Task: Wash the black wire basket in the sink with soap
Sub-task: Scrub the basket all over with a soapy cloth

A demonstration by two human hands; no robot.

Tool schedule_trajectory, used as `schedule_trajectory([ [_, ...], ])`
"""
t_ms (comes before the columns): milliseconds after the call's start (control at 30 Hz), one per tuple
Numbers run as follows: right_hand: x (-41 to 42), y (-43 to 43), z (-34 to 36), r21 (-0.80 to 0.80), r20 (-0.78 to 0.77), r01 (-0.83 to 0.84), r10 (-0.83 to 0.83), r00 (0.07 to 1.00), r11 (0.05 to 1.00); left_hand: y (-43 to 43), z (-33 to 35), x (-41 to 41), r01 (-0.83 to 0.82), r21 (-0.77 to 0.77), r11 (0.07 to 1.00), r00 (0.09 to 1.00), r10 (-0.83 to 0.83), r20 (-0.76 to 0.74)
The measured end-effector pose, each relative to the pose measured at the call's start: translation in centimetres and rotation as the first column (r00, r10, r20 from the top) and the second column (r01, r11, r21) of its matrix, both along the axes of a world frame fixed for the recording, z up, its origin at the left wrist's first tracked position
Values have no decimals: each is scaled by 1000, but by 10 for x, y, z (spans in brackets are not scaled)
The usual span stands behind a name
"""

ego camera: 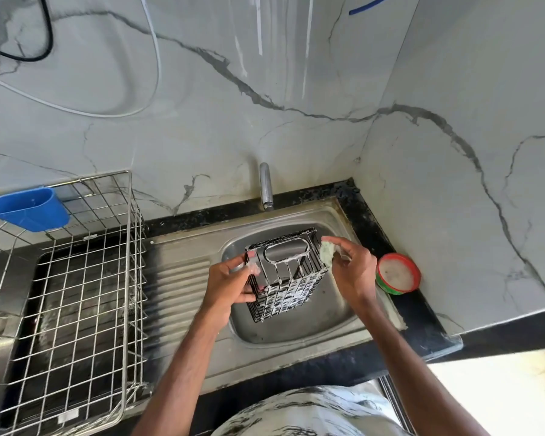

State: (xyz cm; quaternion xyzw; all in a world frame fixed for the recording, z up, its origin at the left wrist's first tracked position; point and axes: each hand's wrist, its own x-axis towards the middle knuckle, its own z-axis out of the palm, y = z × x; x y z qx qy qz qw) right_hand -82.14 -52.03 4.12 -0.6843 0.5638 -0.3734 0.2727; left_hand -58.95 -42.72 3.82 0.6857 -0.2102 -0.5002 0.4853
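**Black wire basket** [288, 275]: held tilted in the air over the bowl of the sink [296, 328], not resting on it. Its solid end panel with the oval handle slot faces up. White suds cling to the wires and panel. It is kept over the bowl, I judge, so lather drips into the basin rather than onto the counter [422, 319].

**Left hand** [230, 284]: fingers and thumb curled round the basket's left edge, gripping it steady for scrubbing.

**Right hand** [353, 269]: fingers pinching a pale green scrub pad [328, 250], which touches the basket's upper right corner. The basket lies between the two hands.

**Soap tub** [397, 273]: red-rimmed and open, on the counter just beside the right hand, presumably for easy reloading.

**Tap** [266, 187]: behind the bowl, with no water visible.

**Wire drying rack** [85, 278]: to the left, well apart from the basket.
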Motion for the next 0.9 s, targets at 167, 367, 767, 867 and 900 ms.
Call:
schedule_trajectory([
  [167, -4, -13, 16, 552, 453, -326, 52, 890, 767, 7, 2, 13, 37, -26, 999, 998, -39, -59],
  [367, 0, -15, 37, 613, 502, -452, 122, 856, 649, 10, -1, 21, 98, -11, 995, 974, -98, -204],
  [767, 38, -9, 46, 648, 368, -429, 235, 900, 629, 17, 7, -7, 229, 87, 969, 973, -232, 16],
  [867, 40, -4, 48, 630, 370, -427, 233, 899, 648, 18, -3, -12, 292, 114, 949, 915, -312, 256],
  [900, 40, -3, 50, 624, 369, -425, 232, 900, 655, 18, -1, -13, 264, 111, 958, 914, -285, 289],
])
